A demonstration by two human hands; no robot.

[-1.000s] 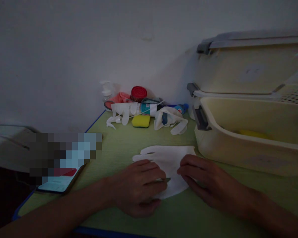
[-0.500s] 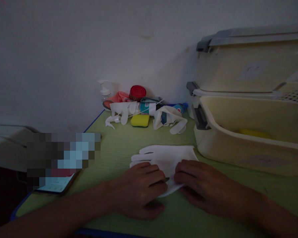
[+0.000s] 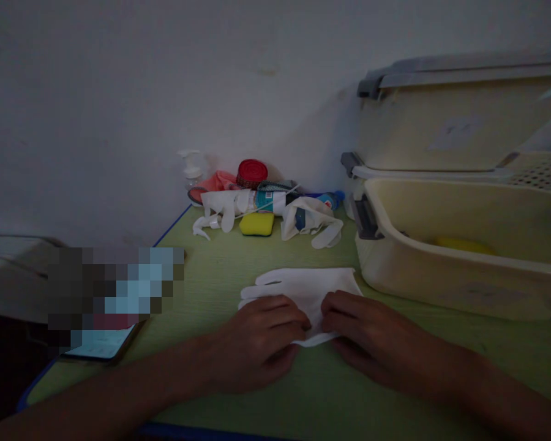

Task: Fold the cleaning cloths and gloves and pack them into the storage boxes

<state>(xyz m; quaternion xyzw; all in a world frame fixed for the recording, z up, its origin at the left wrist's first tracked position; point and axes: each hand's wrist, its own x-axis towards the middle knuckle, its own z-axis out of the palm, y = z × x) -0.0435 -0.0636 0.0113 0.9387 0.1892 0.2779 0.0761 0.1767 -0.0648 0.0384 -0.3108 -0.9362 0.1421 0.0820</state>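
A white glove (image 3: 307,288) lies on the green table, its fingers pointing left and its cuff on the right. My left hand (image 3: 261,340) covers the glove's finger side, with its own fingers curled closed at the near edge. Facing it, my right hand (image 3: 376,337) grips the near edge toward the cuff. The thumbs and part of that edge are hidden under my hands. A gap of glove fabric shows between the two sets of fingertips.
A cream bin (image 3: 441,282) stands at the right with something yellow inside. At the back lie a yellow sponge (image 3: 256,224), a crumpled white glove (image 3: 310,220), a red roll (image 3: 252,173) and a pump bottle (image 3: 192,168). A phone (image 3: 101,343) rests at the left edge.
The glove's near edge has drawn up away from me between my hands. My right hand has shifted slightly left and down along it. A small dark tip at my left fingers no longer shows.
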